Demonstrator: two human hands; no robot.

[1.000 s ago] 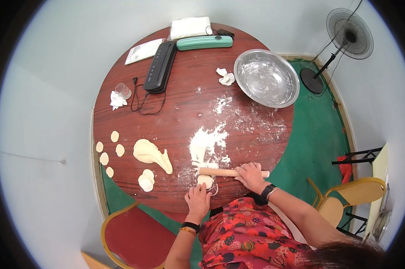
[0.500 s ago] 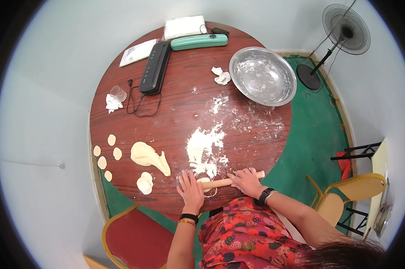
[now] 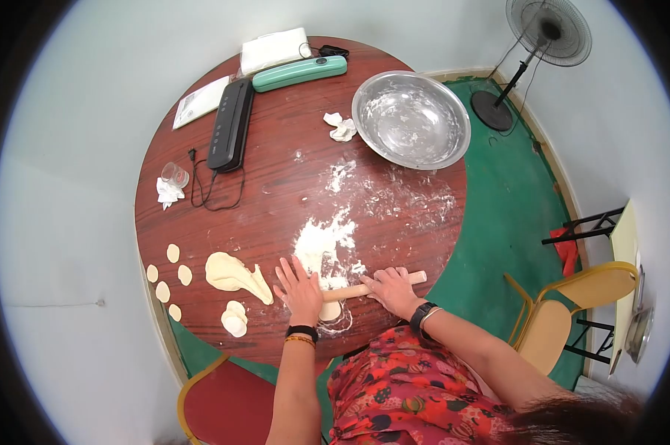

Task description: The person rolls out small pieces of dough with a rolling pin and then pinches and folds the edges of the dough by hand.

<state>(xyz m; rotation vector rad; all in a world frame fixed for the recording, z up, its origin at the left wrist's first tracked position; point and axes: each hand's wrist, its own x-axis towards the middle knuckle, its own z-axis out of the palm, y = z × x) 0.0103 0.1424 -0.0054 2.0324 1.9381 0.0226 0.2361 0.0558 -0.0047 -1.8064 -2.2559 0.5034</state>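
A wooden rolling pin (image 3: 347,291) lies across a small round of dough (image 3: 330,312) near the table's front edge. My left hand (image 3: 301,293) rests its palm over the pin's left end, open, with fingers stretched and spread. Bent fingers of my right hand (image 3: 392,291) are closed over the pin toward its right end. White flour (image 3: 324,241) is spread just beyond the pin. To the left lie a long lump of dough (image 3: 235,274) and a small pile of dough pieces (image 3: 234,319). Several flat dough rounds (image 3: 184,275) sit at the table's left edge.
On the round table (image 3: 276,200) are a metal basin (image 3: 411,122), crumpled tissue (image 3: 340,127), a black appliance (image 3: 230,126) with a cord, a green appliance (image 3: 299,73) and a glass (image 3: 175,175). Chairs (image 3: 231,404) stand nearby; a fan (image 3: 492,110) is at the back right.
The rolling pin has moved away from me over the dough, with both hands on it; more of the dough shows on the near side. The camera view has shifted slightly.
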